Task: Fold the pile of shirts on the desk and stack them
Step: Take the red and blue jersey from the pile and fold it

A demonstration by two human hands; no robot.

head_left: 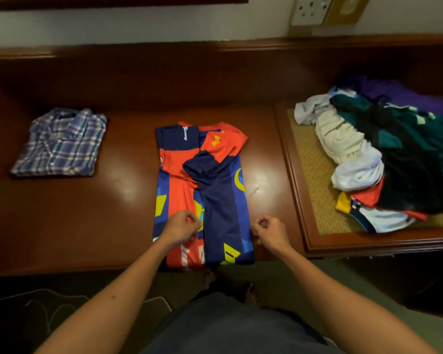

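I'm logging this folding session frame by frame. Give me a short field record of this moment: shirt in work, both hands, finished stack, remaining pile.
shirt in work: red, navy and yellow jersey, sides folded in, flat on dark wooden desk
left hand: fingers curled, on jersey's lower part
right hand: fingers curled at jersey's right edge
finished: folded purple plaid shirt, left
remaining: unfolded heap of mixed shirts, right, on woven-top side table

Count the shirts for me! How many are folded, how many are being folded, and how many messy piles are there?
Folded purple plaid shirt: 1
Red, navy and yellow jersey being folded, sides turned in: 1
Messy pile of unfolded clothes: 1; shirts inside too tangled to count
Total: 2 shirts and 1 pile
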